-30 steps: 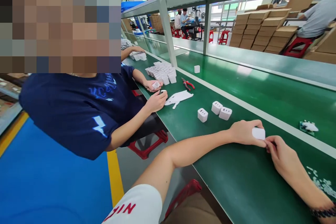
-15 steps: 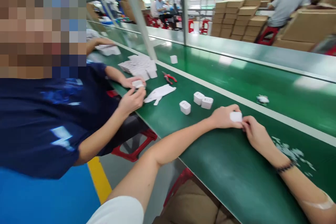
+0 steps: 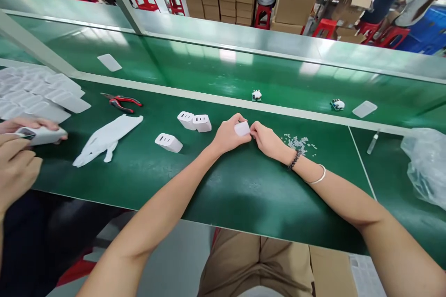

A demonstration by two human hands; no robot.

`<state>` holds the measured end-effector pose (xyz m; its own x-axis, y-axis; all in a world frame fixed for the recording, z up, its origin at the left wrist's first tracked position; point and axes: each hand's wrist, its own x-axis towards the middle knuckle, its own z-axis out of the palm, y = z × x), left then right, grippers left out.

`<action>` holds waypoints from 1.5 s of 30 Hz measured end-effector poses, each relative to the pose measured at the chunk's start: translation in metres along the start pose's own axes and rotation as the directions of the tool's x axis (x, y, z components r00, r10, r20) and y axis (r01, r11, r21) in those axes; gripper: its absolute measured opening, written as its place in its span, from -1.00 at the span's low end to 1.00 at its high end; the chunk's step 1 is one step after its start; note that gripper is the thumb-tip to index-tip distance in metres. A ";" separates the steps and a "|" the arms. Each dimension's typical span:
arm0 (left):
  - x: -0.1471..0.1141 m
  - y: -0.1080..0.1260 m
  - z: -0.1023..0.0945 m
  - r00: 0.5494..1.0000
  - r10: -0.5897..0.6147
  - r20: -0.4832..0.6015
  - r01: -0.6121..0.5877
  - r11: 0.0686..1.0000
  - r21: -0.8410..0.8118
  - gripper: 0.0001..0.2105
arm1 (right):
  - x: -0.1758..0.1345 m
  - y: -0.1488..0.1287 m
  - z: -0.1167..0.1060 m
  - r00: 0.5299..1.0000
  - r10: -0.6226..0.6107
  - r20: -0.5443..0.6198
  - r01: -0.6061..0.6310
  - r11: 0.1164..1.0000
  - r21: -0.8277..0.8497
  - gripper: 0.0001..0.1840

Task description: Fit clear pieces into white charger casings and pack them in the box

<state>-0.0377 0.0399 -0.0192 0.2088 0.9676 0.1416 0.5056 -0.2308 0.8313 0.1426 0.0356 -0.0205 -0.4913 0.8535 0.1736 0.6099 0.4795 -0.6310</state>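
Note:
My left hand (image 3: 225,138) is closed around a white charger (image 3: 242,128), its blank face tilted up. At the charger's right end, my right hand (image 3: 269,141) has thumb and finger pinched together; anything between those fingertips is too small to make out. Scattered beside my right wrist lie many tiny translucent pieces (image 3: 300,144). To the left of my left hand stand a pair of white chargers with port slots, one (image 3: 186,120) touching the other (image 3: 202,123). A third charger (image 3: 168,143) sits nearer the front edge.
A white glove (image 3: 108,139) and red-handled pliers (image 3: 121,102) lie left. A co-worker's hands (image 3: 21,158) hold a white casing beside piled white casings (image 3: 35,93). Circuit pieces (image 3: 257,95) rest on the green strip beyond the pale rail. A plastic bag (image 3: 427,162) sits far right.
The view has swung right and downward, so the co-worker is now mostly out of frame. Both my hands remain together at the charger, in much the same pose.

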 end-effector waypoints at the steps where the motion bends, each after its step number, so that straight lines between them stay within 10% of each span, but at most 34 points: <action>1: 0.000 0.000 0.000 1.000 0.002 0.000 -0.002 1.000 -0.006 -0.64 | 0.000 0.000 0.000 1.000 0.002 0.000 -0.002 1.000 -0.003 -0.91; 30: -0.004 0.002 0.002 0.997 -0.038 -0.073 0.037 0.999 -0.017 -0.68 | 0.000 0.009 0.011 0.999 -0.032 -0.037 0.031 0.999 -0.024 -0.84; 45: -0.019 -0.006 0.001 1.000 -0.013 -0.003 0.011 0.938 -0.348 -0.61 | -0.010 -0.002 0.003 0.989 -0.137 0.055 0.134 0.990 0.050 -0.78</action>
<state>-0.0438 0.0232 -0.0277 0.1999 0.9709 0.1321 0.1854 -0.1698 0.9679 0.1440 0.0256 -0.0229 -0.6038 0.7672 0.2162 0.5068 0.5789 -0.6388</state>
